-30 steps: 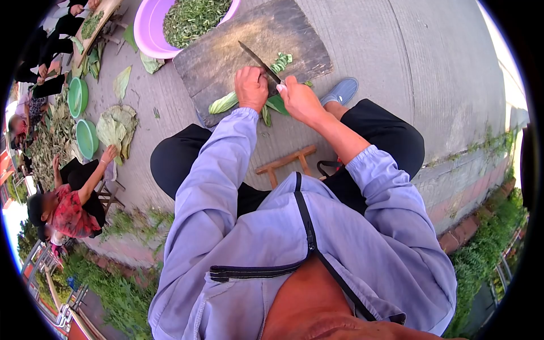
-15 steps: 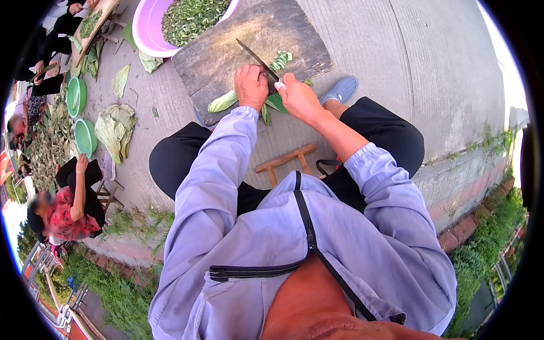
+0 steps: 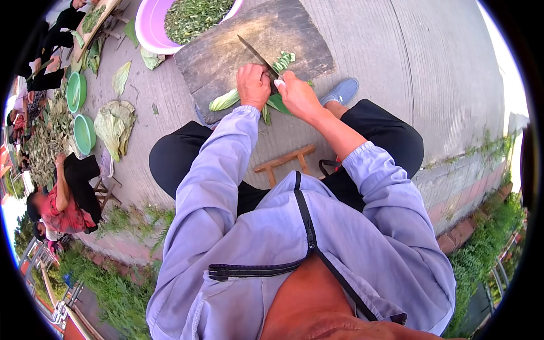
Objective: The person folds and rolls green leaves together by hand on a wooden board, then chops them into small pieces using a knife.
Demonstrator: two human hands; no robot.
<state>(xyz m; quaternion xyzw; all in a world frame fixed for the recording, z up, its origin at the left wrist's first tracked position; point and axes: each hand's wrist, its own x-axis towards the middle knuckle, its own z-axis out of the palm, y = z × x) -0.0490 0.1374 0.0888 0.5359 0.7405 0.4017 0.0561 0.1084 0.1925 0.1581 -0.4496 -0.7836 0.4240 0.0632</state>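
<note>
My right hand is closed around the handle of a kitchen knife. Its long blade slants up and left across a worn wooden chopping board. Curled just left of the blade, my left hand presses leafy greens down on the board. The pale stalk end sticks out left of that hand, and green leaf shows below the knife handle. What lies under my fingers is hidden. Beyond the blade is a small row of cut green pieces.
A pink basin of chopped greens stands beyond the board. Two green basins, loose leaves and a person in a red top are at left. A wooden stool sits between my knees.
My hands and the knife stay in nearly the same place on the board. At left, the seated person's arm has drawn back from the green basin.
</note>
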